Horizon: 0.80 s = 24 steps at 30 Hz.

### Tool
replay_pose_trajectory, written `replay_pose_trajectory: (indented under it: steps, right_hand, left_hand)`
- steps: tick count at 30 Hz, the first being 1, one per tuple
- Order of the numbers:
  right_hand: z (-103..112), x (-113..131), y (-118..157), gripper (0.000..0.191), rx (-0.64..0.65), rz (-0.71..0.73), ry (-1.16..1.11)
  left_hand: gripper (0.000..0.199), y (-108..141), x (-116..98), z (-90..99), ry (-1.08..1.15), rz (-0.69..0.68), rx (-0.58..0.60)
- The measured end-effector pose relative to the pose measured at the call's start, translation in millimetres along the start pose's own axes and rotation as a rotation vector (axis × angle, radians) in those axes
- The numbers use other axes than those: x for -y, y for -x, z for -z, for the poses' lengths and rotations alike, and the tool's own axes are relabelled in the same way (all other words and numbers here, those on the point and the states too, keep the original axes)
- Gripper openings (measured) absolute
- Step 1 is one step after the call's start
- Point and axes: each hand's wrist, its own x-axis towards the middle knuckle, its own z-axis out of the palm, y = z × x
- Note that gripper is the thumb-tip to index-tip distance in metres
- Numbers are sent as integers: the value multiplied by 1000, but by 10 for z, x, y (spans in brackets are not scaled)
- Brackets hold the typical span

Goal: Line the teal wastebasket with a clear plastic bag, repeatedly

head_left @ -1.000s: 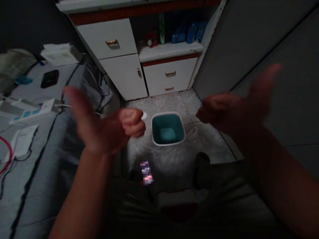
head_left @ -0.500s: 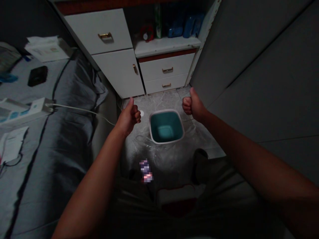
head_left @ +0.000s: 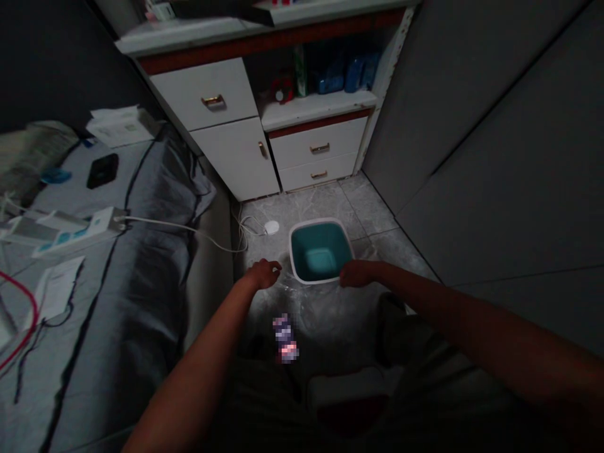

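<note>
1. Left hand (head_left: 265, 274) is loosely parted, seemingly empty, just left of the bin (head_left: 321, 248).
2. Bin stands upright on the floor (head_left: 330, 196): probably light, stiff, hardly fragile; best held by opposite sides of its rim (head_left: 291, 248). Teal, squarish, pale-edged.
3. Right hand (head_left: 357, 274) is at the rim's near right corner; whether it grips, I cannot tell.

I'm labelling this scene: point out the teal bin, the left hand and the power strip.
Teal bin (head_left: 321, 235): head view, far inner wall.
Left hand (head_left: 263, 274): head view, back of the hand.
Power strip (head_left: 81, 235): head view, middle of its casing.
</note>
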Motion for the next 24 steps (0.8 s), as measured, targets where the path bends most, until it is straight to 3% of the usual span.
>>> replay_pose_trajectory:
  steps: [4, 9, 11, 15, 19, 24]
  right_hand:
    - [230, 136, 136, 20, 56, 88, 176]
    - [1025, 509, 313, 21, 41, 128, 86]
    - [1415, 699, 263, 18, -86, 187, 59]
    - [1987, 960, -30, 19, -505, 215, 165]
    - [2143, 989, -268, 26, -706, 112, 287]
    - [2114, 913, -276, 27, -718, 80, 219]
  left_hand:
    - [13, -30, 133, -89, 63, 28, 30]
    - [17, -48, 119, -122, 114, -36, 74]
    - [20, -36, 96, -120, 103, -47, 88]
    - [22, 27, 35, -98, 66, -141, 72]
    - [23, 101, -55, -62, -58, -192, 114]
    - [33, 149, -175, 0, -282, -244, 256]
